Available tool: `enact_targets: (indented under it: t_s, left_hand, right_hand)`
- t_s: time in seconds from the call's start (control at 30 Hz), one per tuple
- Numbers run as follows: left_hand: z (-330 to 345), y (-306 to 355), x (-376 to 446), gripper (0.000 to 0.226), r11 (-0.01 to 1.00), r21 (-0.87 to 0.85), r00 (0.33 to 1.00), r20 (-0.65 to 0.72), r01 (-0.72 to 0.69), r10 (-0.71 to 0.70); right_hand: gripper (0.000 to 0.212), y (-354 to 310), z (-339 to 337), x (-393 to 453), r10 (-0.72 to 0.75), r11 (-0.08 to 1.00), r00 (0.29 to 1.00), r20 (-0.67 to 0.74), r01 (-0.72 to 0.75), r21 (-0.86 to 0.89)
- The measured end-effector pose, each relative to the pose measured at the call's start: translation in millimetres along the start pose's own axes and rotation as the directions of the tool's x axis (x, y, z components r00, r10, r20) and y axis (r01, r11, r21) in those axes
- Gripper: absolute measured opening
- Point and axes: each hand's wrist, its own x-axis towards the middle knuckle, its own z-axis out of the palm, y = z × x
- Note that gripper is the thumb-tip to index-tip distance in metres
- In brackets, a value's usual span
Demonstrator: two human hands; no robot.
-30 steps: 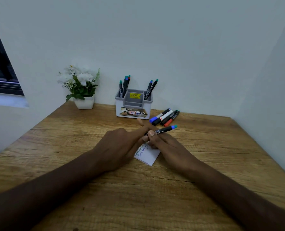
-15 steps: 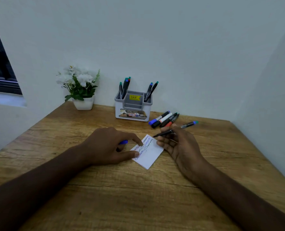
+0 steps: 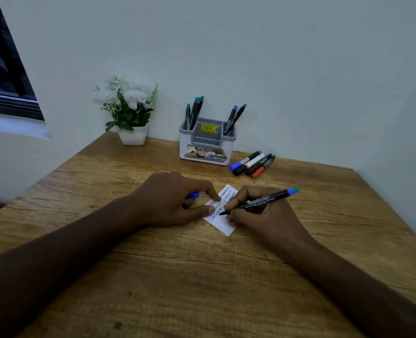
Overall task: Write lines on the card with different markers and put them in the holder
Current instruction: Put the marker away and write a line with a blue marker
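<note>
While the left hand [image 3: 175,200] pins the card [image 3: 220,217], the right hand [image 3: 260,213] grips a marker [image 3: 263,201]

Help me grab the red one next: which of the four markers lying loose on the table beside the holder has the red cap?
The marker with the red-orange cap, on the right of the row; the others' caps are blue or black.

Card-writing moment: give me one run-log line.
phase: writing | right hand: grips marker, tip on card | left hand: fingers pin card, holds blue cap | holder: five markers
</note>
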Motion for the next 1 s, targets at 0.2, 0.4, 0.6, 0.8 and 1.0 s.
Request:
enact_targets:
  t_s: [0.2, 0.4, 0.6, 0.8, 1.0]
  left_hand:
    - [2.4, -1.8, 0.3, 0.042, 1.0, 0.017, 1.0, -0.015, -0.007, 0.008]
    - [2.6, -2.6, 0.1, 0.042, 1.0, 0.022, 1.0, -0.016, -0.017, 0.017]
    - [1.6, -2.5, 0.6, 0.043, 1.0, 0.022, 1.0, 0.008, -0.014, 0.013]
    - [3.3, -4.0, 0.7, 0.042, 1.0, 0.012, 1.0, 0.004, -0.018, 0.017]
    - [3.9, -4.4, 0.4, 0.043, 1.0, 0.017, 1.0, -0.004, -0.022, 0.022]
  right_hand:
    - [0.012, -1.4, 7.1, -0.3, -0.071, 0.994, 0.997, -0.024, 0.069, -0.089]
    - [0.011, 0.4, 7.3, 2.5, -0.062, 0.993, 0.998, -0.015, 0.06, -0.105]
    - [0.014, 1.3, 8.2, 2.2, -0.052, 0.99, 0.998, -0.029, 0.047, -0.13]
    - [0.011, 1.0, 5.9, 2.0, -0.052, 0.99, 0.999, -0.011, 0.05, -0.134]
    - [0.005, 0.0, 7.3, 2.5, -0.045, 0.994, 0.998, -0.036, 0.041, -0.101]
